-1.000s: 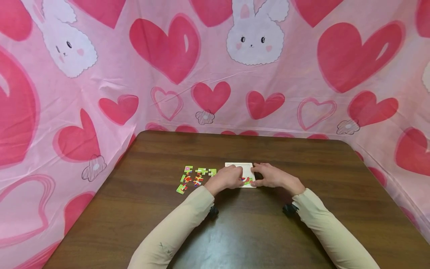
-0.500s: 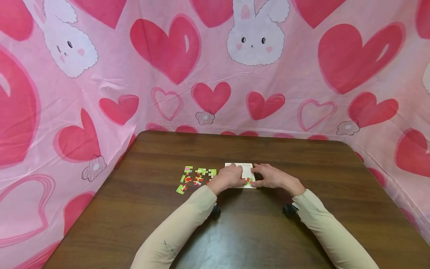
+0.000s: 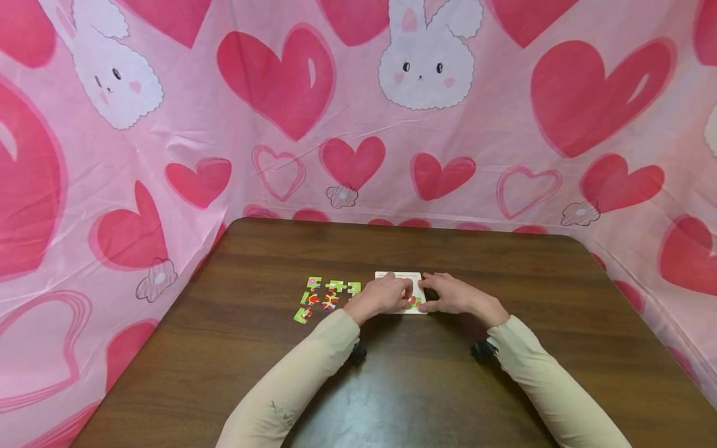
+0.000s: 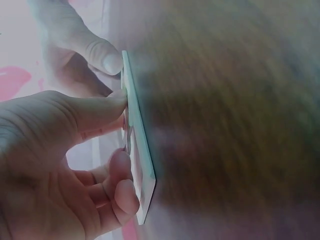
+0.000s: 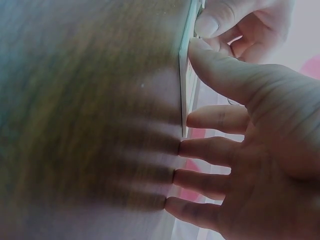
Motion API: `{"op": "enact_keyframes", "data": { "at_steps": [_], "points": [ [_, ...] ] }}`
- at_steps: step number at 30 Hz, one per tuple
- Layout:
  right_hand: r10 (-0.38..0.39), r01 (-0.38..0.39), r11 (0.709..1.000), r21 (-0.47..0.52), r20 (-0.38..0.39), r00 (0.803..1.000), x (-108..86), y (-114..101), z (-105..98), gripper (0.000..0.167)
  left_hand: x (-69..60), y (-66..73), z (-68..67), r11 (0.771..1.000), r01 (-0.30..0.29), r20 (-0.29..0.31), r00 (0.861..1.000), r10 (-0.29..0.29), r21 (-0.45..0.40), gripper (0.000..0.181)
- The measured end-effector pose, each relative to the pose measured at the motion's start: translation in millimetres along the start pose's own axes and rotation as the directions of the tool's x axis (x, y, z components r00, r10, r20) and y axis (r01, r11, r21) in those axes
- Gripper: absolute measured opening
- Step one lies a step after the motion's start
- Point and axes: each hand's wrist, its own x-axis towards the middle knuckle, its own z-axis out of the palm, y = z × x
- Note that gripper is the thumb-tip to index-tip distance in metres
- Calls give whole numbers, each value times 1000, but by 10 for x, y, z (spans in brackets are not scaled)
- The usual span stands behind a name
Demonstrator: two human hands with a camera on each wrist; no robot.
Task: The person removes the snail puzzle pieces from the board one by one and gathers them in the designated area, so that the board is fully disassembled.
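A small white puzzle tray (image 3: 398, 274) lies flat on the brown table, with green and red pieces (image 3: 416, 303) in its near right corner. My left hand (image 3: 385, 294) is over the tray's left part. Between its thumb and curled fingers a thin puzzle piece (image 4: 128, 137) shows edge-on at the tray; its picture is mostly hidden. My right hand (image 3: 448, 292) rests at the tray's right side: the thumb (image 5: 215, 60) touches the near edge, the index finger the side. Its other fingers are fairly straight, tips on the table.
Left of the tray lie several loose jigsaw pieces (image 3: 330, 301), green with red and yellow print, some partly behind my left hand. The wooden table (image 3: 504, 255) ends at a pink cloth backdrop (image 3: 347, 112) with hearts and rabbits.
My left hand has shifted slightly on the tray, and its fingers have lifted and parted a little from the thumb. My right hand stays at the tray's right edge.
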Motion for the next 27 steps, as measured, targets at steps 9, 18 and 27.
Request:
{"op": "enact_keyframes", "data": {
  "at_steps": [9,18,27],
  "points": [
    [-10,10,1000,-6,-4,1000,-3,2,7,65,-52,-12,-24,999,-7,-9,1000,7,-31,16],
    [7,-7,1000,8,2,1000,-15,1,6,64,-99,-61,-61,991,-112,-85,991,105,-78,14],
    [22,-22,1000,12,7,1000,-8,8,9,66,-246,-162,-190,981,-145,-91,987,134,-128,13]
  ]
}}
